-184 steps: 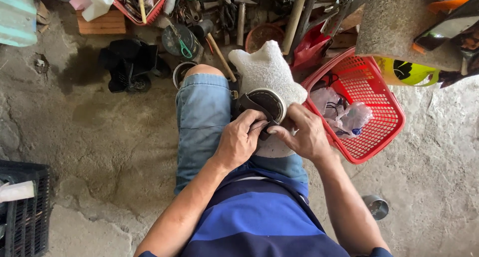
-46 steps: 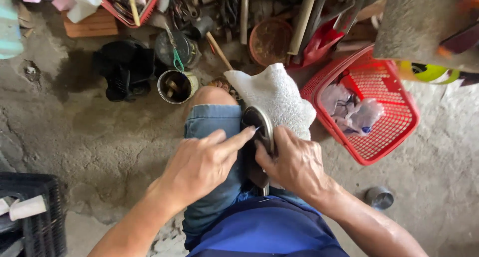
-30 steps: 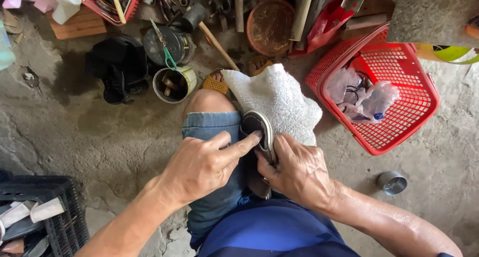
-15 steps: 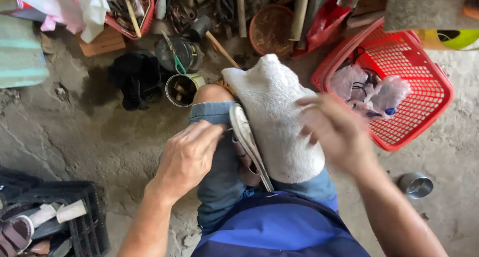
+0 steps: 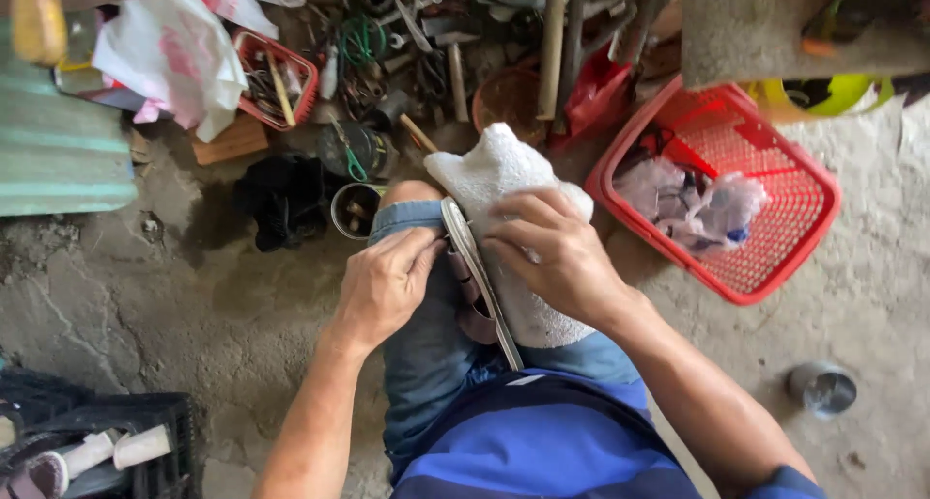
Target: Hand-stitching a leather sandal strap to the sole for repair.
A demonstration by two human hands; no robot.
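A flat shoe sole [image 5: 481, 284] stands on its edge on my lap, against a white towel [image 5: 489, 170] draped over my right knee. My left hand [image 5: 386, 284] rests on my denim-covered left thigh, its fingertips touching the left side of the sole. My right hand [image 5: 554, 252] lies on the towel with its fingers bent against the sole's right side. Pinkish parts of the shoe show just below the sole, partly hidden.
A red mesh basket [image 5: 796, 185] with plastic bags sits to the right on the concrete floor. Tools, cans and a small red basket [image 5: 278, 76] clutter the far side. A black crate [image 5: 145, 446] stands at lower left, a small metal tin [image 5: 821, 388] at lower right.
The sole, earlier held flat and facing up between both hands, now stands on edge. My right hand lifted away, then came down onto the towel beside it.
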